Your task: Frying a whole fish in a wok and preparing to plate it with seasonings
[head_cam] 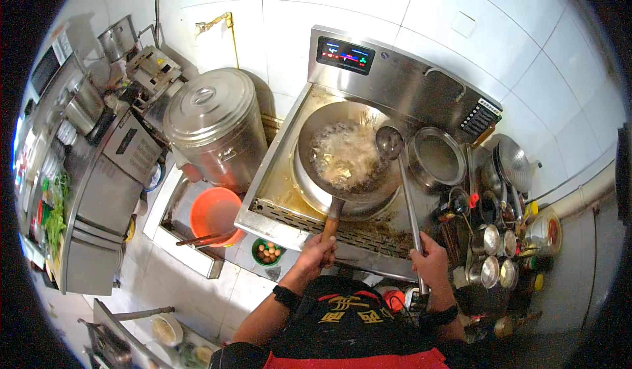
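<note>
My left hand [318, 255] grips the wooden handle [332, 222] of a metal wok [316, 122] on the stove. Bubbling, steaming liquid [343, 154] with pale and yellowish pieces fills the wok's bottom; what the pieces are I cannot tell. My right hand [432, 260] is closed round the long metal handle of a ladle [390, 143]. The ladle's bowl is over the right rim of the wok, tilted, with its inside showing. Right of the ladle, a round metal pan [437, 156] with a strainer-like disc rests on the stove top.
A large lidded steel pot [212, 117] stands left of the stove, with an orange bucket [216, 216] below it. A green basket of eggs [266, 252] is near the stove's front edge. Seasoning containers [490, 270] and hanging strainers [513, 159] crowd the right side.
</note>
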A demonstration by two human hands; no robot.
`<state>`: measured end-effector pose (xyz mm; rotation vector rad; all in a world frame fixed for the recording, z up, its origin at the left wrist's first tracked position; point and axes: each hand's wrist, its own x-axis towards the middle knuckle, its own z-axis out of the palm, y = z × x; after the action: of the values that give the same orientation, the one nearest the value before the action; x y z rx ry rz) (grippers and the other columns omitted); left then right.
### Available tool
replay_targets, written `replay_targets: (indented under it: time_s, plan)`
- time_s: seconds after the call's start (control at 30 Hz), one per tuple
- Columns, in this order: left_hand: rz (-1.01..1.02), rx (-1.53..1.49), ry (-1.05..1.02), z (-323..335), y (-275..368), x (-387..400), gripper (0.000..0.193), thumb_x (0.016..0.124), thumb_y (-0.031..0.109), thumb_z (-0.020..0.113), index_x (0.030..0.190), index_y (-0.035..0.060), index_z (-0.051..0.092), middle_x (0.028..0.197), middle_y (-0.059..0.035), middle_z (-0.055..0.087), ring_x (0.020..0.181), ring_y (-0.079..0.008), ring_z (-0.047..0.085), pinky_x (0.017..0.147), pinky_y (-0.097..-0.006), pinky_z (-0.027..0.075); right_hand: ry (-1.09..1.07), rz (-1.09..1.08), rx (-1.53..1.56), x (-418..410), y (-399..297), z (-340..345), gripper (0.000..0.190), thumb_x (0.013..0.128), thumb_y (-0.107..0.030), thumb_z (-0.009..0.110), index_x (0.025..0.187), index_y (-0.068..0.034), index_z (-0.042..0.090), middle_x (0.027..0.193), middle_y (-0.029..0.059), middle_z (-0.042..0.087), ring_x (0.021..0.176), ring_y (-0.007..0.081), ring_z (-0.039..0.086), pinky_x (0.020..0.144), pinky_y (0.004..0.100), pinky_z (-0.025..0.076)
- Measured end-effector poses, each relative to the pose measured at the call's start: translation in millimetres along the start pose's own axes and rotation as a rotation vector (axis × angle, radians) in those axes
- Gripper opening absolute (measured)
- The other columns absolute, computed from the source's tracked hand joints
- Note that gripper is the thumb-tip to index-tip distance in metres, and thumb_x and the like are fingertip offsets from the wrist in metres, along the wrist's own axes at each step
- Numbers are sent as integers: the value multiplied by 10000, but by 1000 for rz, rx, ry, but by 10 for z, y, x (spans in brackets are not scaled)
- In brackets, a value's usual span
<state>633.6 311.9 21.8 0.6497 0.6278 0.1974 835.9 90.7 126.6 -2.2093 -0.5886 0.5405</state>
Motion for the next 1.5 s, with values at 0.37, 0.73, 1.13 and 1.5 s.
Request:
replay_targets:
  time_s: [0.37, 0.73, 1.13, 1.5]
  plan:
    - [-18, 55, -1, -50, 35, 49, 194, 939, 255, 590, 956, 92, 487, 723, -8, 511, 515, -117, 512, 388, -279, 375, -119, 52, -67, -183, -244, -37, 448, 817, -43, 587, 1253, 50, 557, 753, 82, 646, 517, 120, 567, 473, 287, 466]
    - [19, 44, 40, 64, 60, -62, 170, 943, 239, 593, 950, 107, 485, 729, 1, 522, 498, -115, 490, 406, -281, 379, -360, 396, 739, -259, -451, -319, 326, 886, -58, 560, 1197, 39, 586, 695, 72, 610, 519, 133, 568, 451, 269, 468]
    - [65, 84, 45, 6, 11, -1, 215, 926, 261, 596, 910, 72, 495, 709, -14, 504, 516, -140, 513, 432, -288, 408, -245, -26, 181, 83, -371, 159, 500, 813, -2, 594, 1300, 79, 511, 694, 70, 619, 500, 108, 560, 446, 266, 458]
    - [31, -2, 55, 9, -75, 25, 200, 929, 252, 597, 940, 89, 482, 715, -11, 498, 506, -131, 499, 408, -281, 379, 65, -72, 57, -99, -146, 55, 533, 797, -34, 597, 1318, 39, 513, 725, 63, 625, 512, 104, 569, 479, 271, 473]
